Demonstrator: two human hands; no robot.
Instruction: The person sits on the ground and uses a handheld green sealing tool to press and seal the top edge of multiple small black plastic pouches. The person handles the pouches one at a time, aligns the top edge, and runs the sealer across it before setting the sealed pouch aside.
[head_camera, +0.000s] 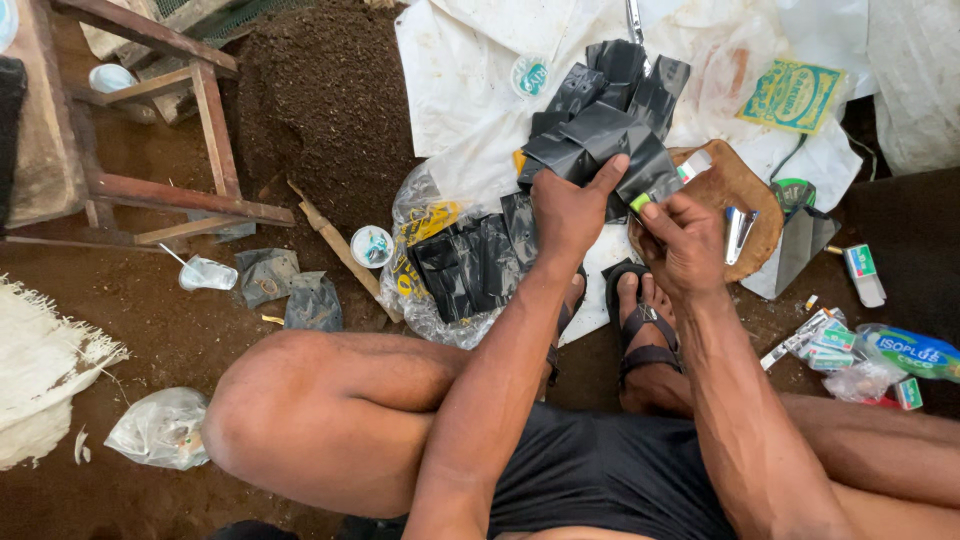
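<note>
Left hand (568, 210) closed on black plastic bag (600, 140), thumb pressed along top edge. Right hand (685, 245) pinches same bag's lower corner, small green piece (640, 202) at fingertips. Bag held above white sheet (470, 90), among loose black bags. Round wooden board (745, 190) just beside right hand. Soil heap (320, 100) left.

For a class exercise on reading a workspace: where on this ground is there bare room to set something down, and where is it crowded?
Bare brown earth lies between the wooden stool frame, the frayed white sack and the clear crumpled plastic bag. It is crowded around the left hand and right hand, among black plastic bags, the round wooden board and the dark soil heap.
</note>
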